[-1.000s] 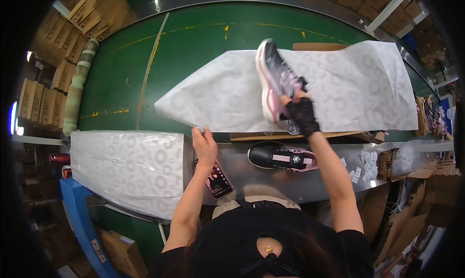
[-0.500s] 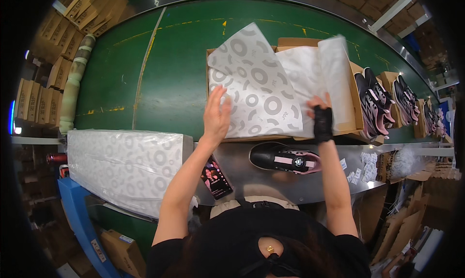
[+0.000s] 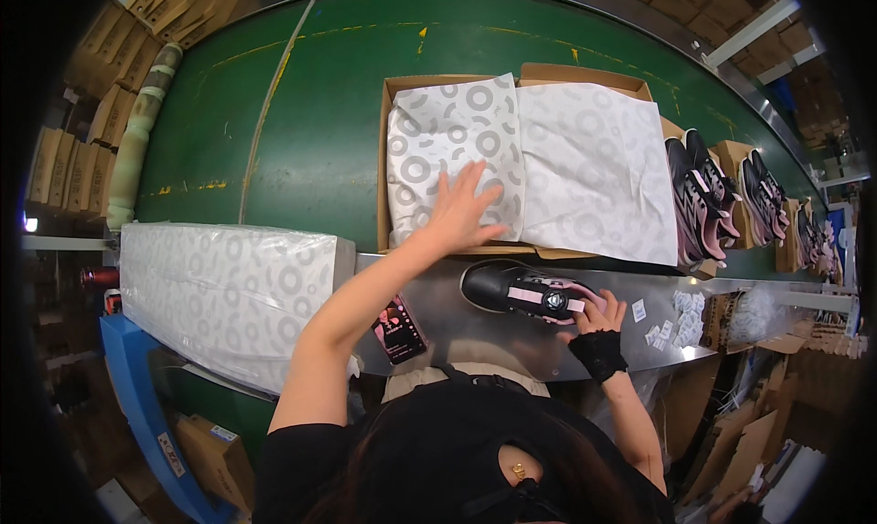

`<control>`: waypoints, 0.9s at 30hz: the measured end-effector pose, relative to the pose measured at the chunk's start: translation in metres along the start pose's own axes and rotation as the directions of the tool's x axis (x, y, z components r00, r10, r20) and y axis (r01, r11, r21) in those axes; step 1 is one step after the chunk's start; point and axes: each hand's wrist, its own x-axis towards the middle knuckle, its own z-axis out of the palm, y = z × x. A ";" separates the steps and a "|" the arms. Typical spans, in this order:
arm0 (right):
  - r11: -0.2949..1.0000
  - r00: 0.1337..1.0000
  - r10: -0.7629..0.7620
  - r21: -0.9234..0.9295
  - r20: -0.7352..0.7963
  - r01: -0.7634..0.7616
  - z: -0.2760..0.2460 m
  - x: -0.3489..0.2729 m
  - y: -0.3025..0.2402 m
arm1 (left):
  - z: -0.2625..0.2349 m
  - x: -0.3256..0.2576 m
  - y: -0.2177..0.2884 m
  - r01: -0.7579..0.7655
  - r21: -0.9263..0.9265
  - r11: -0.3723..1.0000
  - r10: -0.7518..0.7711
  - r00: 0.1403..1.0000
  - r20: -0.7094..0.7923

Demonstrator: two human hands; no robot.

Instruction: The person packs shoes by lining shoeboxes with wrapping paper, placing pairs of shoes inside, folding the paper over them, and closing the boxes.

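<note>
My left hand (image 3: 464, 215) lies with fingers spread on the grey-patterned tissue paper (image 3: 443, 127) lining an open cardboard shoe box (image 3: 384, 172). The paper's right part is spread over the box lid (image 3: 585, 74). In front of the box, a black sneaker (image 3: 489, 288) with pink trim and a round dial on its strap rests on the metal ledge, toe to the left. Wearing a black fingerless glove, my right hand (image 3: 600, 321) grips this sneaker at its heel and collar; part of the grip is hidden.
Boxes with pairs of black-and-pink sneakers (image 3: 703, 190) line the right side of the green belt (image 3: 320, 140). At left lies a wrapped stack of patterned paper (image 3: 228, 286), beside a phone (image 3: 399, 330). Small white packets (image 3: 685, 318) are scattered at right.
The tissue paper, raised and folded before, now lies spread over box and lid. My left hand has moved right onto it; my right hand has come down from the paper to the sneaker.
</note>
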 end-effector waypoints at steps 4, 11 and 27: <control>0.993 0.999 -0.045 0.113 -0.014 0.046 -0.010 0.022 -0.004 | -0.030 -0.039 0.039 -0.127 -0.392 0.911 0.145 0.989 0.016; 0.870 0.859 -0.375 0.188 -0.347 0.456 -0.091 0.106 -0.060 | -0.079 -0.058 0.059 0.159 -0.578 0.800 -0.095 0.986 0.138; 0.715 0.986 -0.147 0.680 -0.085 0.165 -0.034 0.074 -0.039 | -0.048 0.020 -0.004 0.234 -0.972 0.004 -0.697 0.698 0.166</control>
